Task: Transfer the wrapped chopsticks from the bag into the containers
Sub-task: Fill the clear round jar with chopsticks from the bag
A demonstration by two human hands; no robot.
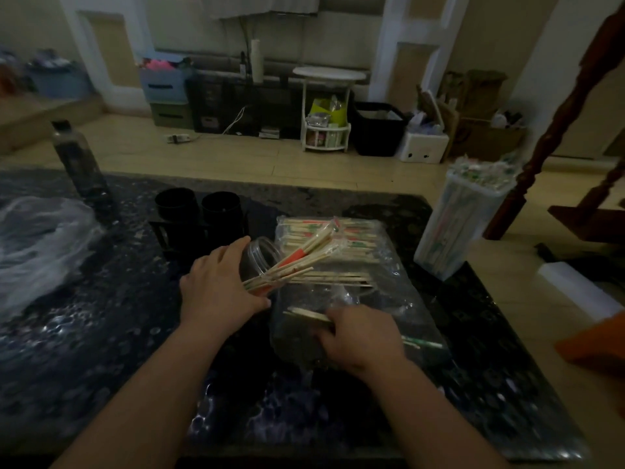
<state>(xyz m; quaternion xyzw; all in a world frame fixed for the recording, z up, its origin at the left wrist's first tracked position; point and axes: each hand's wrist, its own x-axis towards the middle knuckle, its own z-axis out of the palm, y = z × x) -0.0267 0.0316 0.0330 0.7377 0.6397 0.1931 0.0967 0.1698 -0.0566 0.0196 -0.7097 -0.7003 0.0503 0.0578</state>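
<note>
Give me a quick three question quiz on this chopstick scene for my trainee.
1. True or false: the tall container at the table's right edge is packed with wrapped chopsticks.
2. Which of the hands holds the tilted clear jar?
3. Fill in: behind the jar stand two ___ cups.
Key: 1 true; 2 the left hand; 3 black.

The scene is dim and underexposed: the dark counter in the lower half goes almost black, broken only by small speckled glints and a faint sheen on the clear bag at centre, while the pale floor in the upper half takes soft, even light. Everything is slightly soft, and wide-angle bending curves lines near the edges.
</note>
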